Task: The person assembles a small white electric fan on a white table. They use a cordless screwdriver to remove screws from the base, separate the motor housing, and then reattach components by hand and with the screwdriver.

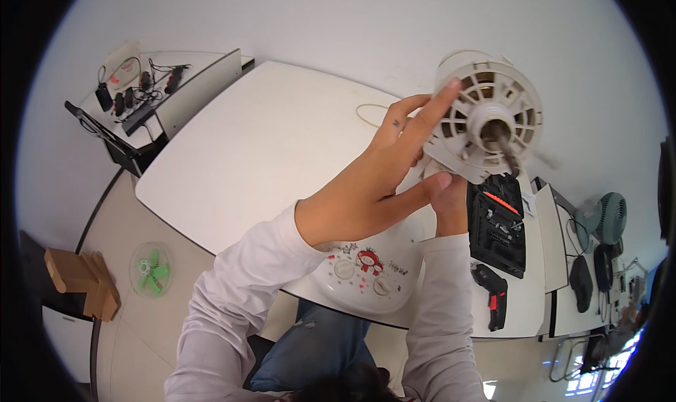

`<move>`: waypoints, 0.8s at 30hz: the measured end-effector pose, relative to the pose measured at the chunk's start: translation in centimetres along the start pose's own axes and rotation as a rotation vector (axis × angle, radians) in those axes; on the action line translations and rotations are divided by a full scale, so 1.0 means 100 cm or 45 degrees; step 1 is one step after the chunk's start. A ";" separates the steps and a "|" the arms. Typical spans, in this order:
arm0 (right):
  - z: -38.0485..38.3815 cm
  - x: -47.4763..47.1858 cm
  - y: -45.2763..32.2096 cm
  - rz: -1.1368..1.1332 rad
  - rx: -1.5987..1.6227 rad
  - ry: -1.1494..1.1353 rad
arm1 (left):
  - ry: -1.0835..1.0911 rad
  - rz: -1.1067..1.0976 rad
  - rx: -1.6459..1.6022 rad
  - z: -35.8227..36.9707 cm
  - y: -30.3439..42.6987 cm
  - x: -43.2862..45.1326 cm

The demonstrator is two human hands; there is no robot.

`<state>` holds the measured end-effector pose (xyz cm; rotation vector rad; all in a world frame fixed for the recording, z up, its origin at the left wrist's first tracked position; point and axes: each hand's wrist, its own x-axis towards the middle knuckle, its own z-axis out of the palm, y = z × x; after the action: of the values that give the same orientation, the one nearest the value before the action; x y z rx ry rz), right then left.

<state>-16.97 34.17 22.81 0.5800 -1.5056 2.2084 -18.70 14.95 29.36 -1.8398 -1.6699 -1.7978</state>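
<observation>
A white plastic fan motor housing (pixel 449 121) is held up before me, its slotted front tilted towards the camera and a metal shaft (pixel 508 151) sticking out of its centre collar. My left hand (pixel 377 169) grips the housing from the left, fingers along its rim and thumb beneath. Under the housing, my right hand (pixel 451 198) holds its lower part; most of its fingers are hidden. Below my forearms lies the white fan base (pixel 364 280), printed with a cartoon figure and fitted with two round knobs. Whether base and housing are joined is hidden.
On the white table (pixel 253 138), an open black tool case (pixel 496 238) and a cordless screwdriver (pixel 491 296) lie to the right. A thin cable (pixel 369 106) loops behind my left hand. A green fan blade (pixel 153 270) and cardboard (pixel 84 285) are at lower left.
</observation>
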 end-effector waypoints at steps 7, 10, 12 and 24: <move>-0.016 0.010 0.003 0.106 0.148 -0.181 | 0.333 0.096 -0.693 -0.032 -0.064 0.008; -0.007 0.009 -0.006 0.159 0.120 -0.236 | 0.491 -0.052 -0.844 -0.024 -0.095 -0.004; -0.005 0.002 -0.001 0.103 0.027 -0.177 | 0.494 -0.163 -0.817 -0.012 -0.115 -0.016; 0.017 -0.006 0.017 -0.227 0.386 0.080 | 0.387 0.202 -0.146 0.049 -0.097 -0.038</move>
<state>-17.22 31.96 21.68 0.7009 -1.0507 2.3037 -21.15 19.90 19.32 -1.5865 -1.3038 -2.0179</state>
